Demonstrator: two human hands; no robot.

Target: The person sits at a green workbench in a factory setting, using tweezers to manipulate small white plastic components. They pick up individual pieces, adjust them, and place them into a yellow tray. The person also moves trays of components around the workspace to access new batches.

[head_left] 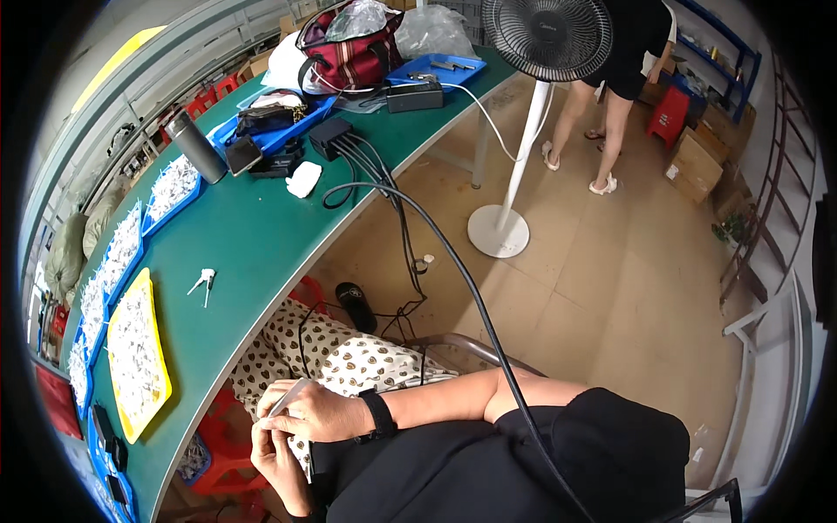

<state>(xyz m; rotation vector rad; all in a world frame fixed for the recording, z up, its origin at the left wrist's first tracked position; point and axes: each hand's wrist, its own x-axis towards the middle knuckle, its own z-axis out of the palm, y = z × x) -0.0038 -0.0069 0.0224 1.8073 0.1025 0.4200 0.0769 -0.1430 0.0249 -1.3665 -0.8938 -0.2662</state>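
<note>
Both my hands are held together over my lap, below the edge of the green table (253, 235). My right hand (318, 411), with a black band on its wrist, lies on top and pinches a thin, flat, light-coloured object (288, 397) seen edge-on. My left hand (275, 458) cups the same object from underneath. What the object is cannot be told. My patterned trousers (349, 357) show just beyond the hands.
Two small white plastic parts (205, 281) lie on the table. A yellow tray (139, 349) and blue trays (122, 248) hold several white parts. Black cables (410, 227) run from a power box to me. A standing fan (514, 174) and another person (610, 96) are on the floor.
</note>
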